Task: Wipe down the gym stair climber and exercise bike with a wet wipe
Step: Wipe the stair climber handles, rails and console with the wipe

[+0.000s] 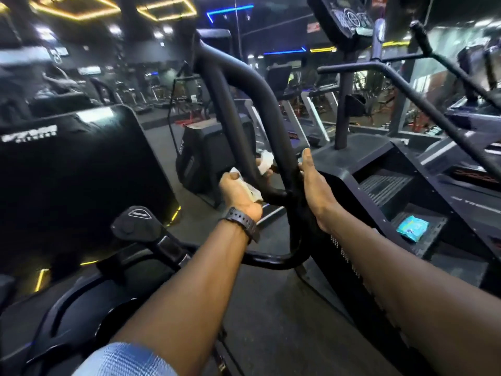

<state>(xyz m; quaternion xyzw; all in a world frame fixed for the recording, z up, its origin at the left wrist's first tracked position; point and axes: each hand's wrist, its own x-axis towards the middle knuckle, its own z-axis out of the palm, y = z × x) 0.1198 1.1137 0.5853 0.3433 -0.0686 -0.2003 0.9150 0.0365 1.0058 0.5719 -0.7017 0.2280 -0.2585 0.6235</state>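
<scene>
The stair climber's black handrail (260, 104) curves down through the middle of the view. My left hand (240, 192), with a black watch on the wrist, holds a white wet wipe (265, 160) wrapped round the rail's thinner left tube; the fingers curl behind it. My right hand (315, 185) grips the thicker right tube, thumb pointing up along it. The climber's steps (385, 185) and console (341, 20) are to the right. Part of the exercise bike (138, 221) shows at the lower left, below my left arm.
A blue wet-wipe packet (412, 226) lies on a lower step of the climber. A large black machine housing (81, 172) stands at left. Another climber's rail (447, 77) crosses at right. Rows of treadmills fill the background.
</scene>
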